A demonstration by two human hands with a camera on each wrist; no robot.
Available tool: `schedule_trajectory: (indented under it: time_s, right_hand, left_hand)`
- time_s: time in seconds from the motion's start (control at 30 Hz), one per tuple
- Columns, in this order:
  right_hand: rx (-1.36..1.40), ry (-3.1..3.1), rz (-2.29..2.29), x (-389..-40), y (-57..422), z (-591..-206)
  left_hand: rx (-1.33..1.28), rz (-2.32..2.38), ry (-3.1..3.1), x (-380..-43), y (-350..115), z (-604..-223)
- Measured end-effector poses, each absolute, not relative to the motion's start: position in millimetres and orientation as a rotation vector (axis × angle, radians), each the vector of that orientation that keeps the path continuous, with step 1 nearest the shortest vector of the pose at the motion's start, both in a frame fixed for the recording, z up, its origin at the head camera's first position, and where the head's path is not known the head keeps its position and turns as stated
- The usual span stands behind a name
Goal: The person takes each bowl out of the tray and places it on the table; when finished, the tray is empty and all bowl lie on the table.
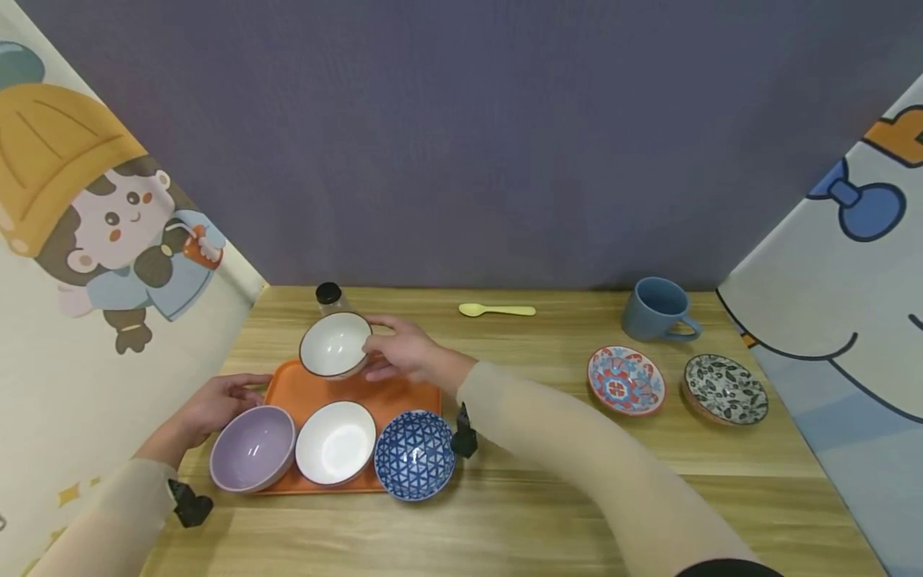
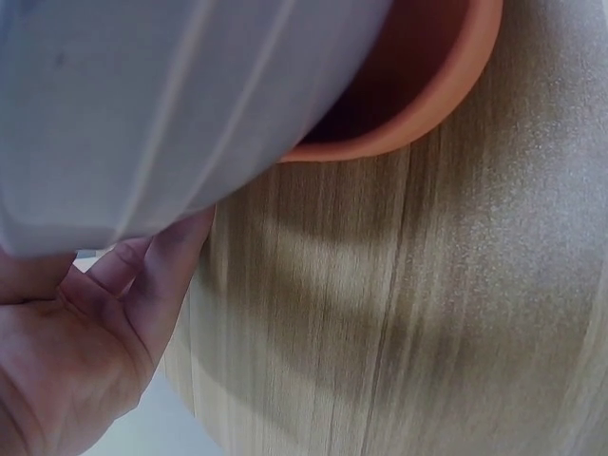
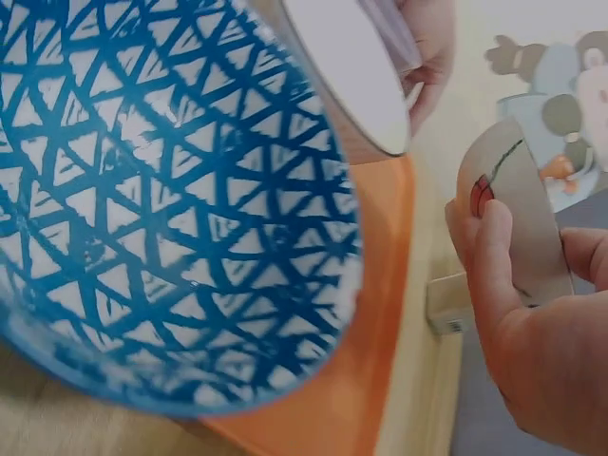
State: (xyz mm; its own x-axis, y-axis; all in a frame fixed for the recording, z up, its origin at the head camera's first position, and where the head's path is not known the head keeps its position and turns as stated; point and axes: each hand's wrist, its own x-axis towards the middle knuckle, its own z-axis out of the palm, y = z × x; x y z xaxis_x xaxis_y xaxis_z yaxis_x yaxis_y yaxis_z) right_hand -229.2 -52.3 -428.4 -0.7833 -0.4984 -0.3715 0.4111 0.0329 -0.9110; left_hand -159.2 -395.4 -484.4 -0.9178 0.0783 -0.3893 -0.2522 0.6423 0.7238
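My right hand (image 1: 400, 350) grips a white bowl with a dark rim (image 1: 328, 344) by its right side, above the back of the orange tray (image 1: 288, 393). In the right wrist view this bowl (image 3: 532, 218) shows a red and green drawing on its outside. My left hand (image 1: 216, 407) is beside the purple bowl (image 1: 248, 449), its fingers (image 2: 176, 266) right at the bowl's outer wall. The purple bowl overlaps the tray's left edge. A plain white bowl (image 1: 336, 445) sits in the middle of the row, with a blue triangle-patterned bowl (image 1: 414, 457) to its right.
Behind the lifted bowl stands a black-lidded jar (image 1: 329, 295). A yellow spoon (image 1: 497, 310) lies near the back wall. To the right are a blue mug (image 1: 652, 312), a red and blue patterned dish (image 1: 626, 381) and a black leaf-patterned dish (image 1: 724, 390).
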Motion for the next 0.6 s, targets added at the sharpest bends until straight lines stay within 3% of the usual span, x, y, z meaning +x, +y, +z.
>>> schedule_trajectory:
  time_s: [0.6]
  right_hand:
    - [-0.003, 1.648, -2.031, -217.6, 27.0, -390.8]
  left_hand:
    - [-0.116, 1.182, 2.48, -161.3, -398.3, -486.0]
